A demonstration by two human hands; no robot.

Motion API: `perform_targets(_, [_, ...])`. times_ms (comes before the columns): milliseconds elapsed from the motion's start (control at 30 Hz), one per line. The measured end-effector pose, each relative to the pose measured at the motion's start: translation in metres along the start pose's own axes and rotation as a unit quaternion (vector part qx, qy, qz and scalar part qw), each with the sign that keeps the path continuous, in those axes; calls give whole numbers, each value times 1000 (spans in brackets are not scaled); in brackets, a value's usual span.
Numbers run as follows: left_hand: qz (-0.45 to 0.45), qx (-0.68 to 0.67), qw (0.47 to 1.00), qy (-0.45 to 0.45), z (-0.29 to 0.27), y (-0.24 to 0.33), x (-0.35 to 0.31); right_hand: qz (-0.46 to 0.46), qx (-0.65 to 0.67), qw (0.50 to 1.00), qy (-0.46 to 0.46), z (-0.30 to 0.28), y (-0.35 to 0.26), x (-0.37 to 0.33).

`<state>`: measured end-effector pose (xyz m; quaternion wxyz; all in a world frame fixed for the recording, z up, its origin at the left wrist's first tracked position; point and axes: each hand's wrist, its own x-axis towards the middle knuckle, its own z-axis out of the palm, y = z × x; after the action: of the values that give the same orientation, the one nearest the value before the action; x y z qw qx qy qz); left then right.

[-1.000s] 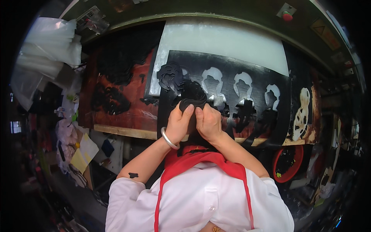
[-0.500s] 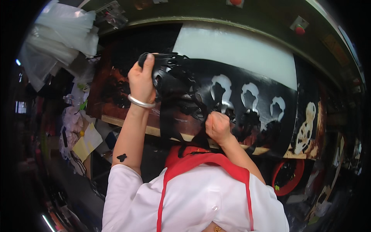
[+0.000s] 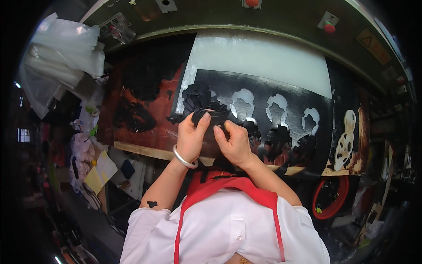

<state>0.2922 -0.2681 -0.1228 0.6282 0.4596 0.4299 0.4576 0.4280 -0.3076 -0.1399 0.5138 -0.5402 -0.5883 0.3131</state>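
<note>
Black flexible cut-out pieces (image 3: 212,117) are bunched between my two hands over the table's front part. My left hand (image 3: 191,137), with a silver bangle at the wrist, is closed on them, thumb on top. Curled at their other end, my right hand (image 3: 235,143) grips them too, its thumb pointing up; its fingertips are partly hidden. Just beyond lies a pile of black shaped pieces (image 3: 193,97). A black sheet (image 3: 259,86) with several sole-like openings stretches to the right, partly over a whitish board (image 3: 259,55).
Black scraps (image 3: 132,115) lie on the reddish-brown tabletop (image 3: 171,132) at left. A pale perforated template (image 3: 345,143) rests at right, above a red basin (image 3: 332,198) holding black bits. Plastic bags (image 3: 66,48) hang at far left. A green machine beam with a red button (image 3: 329,27) spans the back.
My left hand has come down and right with the black pieces, meeting my right hand. My right hand has turned, thumb now up. Black material stretched across the sheet's left part has come away.
</note>
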Motion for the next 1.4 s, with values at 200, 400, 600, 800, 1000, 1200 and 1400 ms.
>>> perform_targets(200, [165, 283, 945, -5, 7, 1, -13, 90, 84, 992, -28, 2, 14, -10])
perform_targets(400, [131, 277, 951, 34, 6, -5, -11, 135, 172, 976, -18, 5, 14, -18])
perform_targets(600, [111, 242, 963, 47, 7, -7, -9, 38, 25, 999, -15, 7, 18, -15])
perform_targets(800, [185, 169, 938, 241, -20, 57, 26, -106, -164, 975, 103, 7, 67, -26])
perform_targets(1000, [347, 53, 923, 159, -97, 214, 24, 66, -243, 968, -14, -6, 90, -44])
perform_targets(1200, [310, 226, 899, 213, -146, 271, 15, 129, -138, 973, -130, -34, 59, -29])
perform_targets(1400, [190, 407, 874, 187, -203, 242, 12, 239, -47, 949, -201, -64, 35, -32])
